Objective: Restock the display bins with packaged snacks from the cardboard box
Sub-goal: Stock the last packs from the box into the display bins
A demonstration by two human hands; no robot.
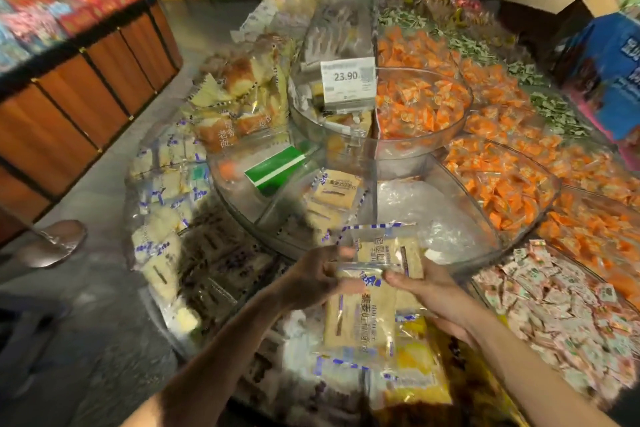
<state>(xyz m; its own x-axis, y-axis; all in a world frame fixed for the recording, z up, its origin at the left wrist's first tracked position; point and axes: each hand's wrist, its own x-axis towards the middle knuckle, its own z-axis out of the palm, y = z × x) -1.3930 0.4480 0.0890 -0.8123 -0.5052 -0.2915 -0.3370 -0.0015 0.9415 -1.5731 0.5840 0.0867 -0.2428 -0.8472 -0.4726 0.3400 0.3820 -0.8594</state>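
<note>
1. Two clear-wrapped pale bread packs [360, 322] hang above the near rim of the clear plastic display bin [495, 246].
2. Left hand [311, 282] fingers pinch their left edge.
3. Right hand [438, 298] fingers, blurred, seemingly grip from beneath.

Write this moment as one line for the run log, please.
step: restocking | left hand: holds bread packets | right hand: holds same packets | place: in front of clear display bin

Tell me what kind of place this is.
Most likely a supermarket's bulk snack section: a price tag reading 23.90 stands on tiered clear bins heaped with orange wrapped snacks, and packed shelves line the aisle. The left hand and right hand hold bread packets.
</note>
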